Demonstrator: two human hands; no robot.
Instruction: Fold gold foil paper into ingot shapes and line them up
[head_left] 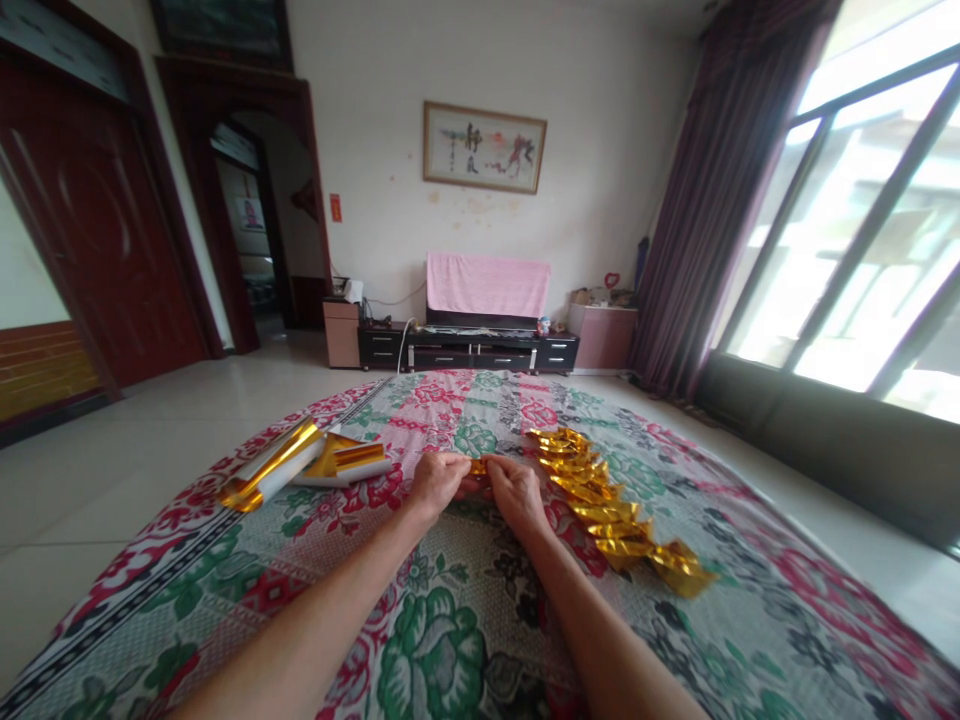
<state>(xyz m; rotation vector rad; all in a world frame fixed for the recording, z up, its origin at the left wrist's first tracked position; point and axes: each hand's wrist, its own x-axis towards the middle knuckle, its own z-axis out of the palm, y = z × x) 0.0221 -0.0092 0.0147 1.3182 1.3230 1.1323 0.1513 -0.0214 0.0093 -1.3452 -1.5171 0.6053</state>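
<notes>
Between my two hands is a small piece of gold foil paper (pixel 478 467), pinched from both sides above the patterned cloth. My left hand (pixel 439 484) is closed on its left end, and my right hand (pixel 516 488) is closed on its right end. Most of the piece is hidden by my fingers. To the right of my right hand lies a row of several folded gold foil pieces (pixel 600 490), set close together. On the left are loose curled sheets of gold foil paper (pixel 289 468) with pale backs.
A floral cloth (pixel 431 650) covers the round surface under my hands. Beyond it stands a low black cabinet (pixel 472 350) with a pink cloth (pixel 487 285) draped over something on top. A window (pixel 862 220) and purple curtain (pixel 705 200) are at the right, a red door (pixel 82 210) at the left.
</notes>
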